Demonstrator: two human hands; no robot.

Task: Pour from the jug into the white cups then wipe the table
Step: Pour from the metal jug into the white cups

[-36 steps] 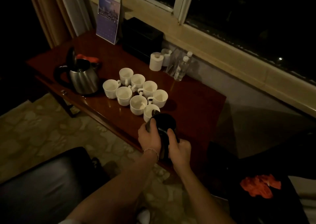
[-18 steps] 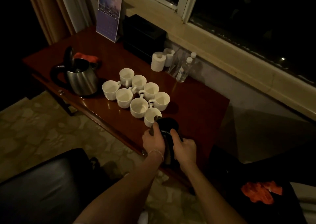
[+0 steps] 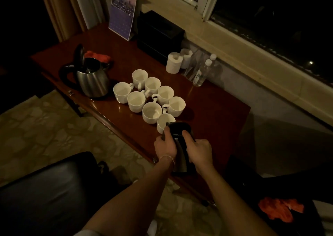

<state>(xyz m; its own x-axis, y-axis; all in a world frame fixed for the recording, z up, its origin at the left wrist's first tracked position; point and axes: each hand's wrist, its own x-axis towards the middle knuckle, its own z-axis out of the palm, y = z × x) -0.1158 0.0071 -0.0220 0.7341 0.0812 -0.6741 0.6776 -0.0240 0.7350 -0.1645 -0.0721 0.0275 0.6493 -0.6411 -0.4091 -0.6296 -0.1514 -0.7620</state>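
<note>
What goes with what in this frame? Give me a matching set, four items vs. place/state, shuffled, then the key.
Items:
1. steel kettle
2. dark jug
3. desk calendar
4. water bottles

Place/state:
A. gripped by both hands, tilted at the nearest white cup
B. standing at the table's far edge, left of the black box
C. lid open, left of the cups
D. right of the paper rolls

Pairs: 1-C, 2-A, 3-B, 4-D

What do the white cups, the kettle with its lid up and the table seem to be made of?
The small white handled cups look like glazed ceramic: opaque, smooth, thick-rimmed. The silver kettle with the raised black lid looks like brushed steel with a soft sheen; its handle is probably plastic. The reddish-brown table looks like lacquered wood, glossy enough to show reflections.
</note>
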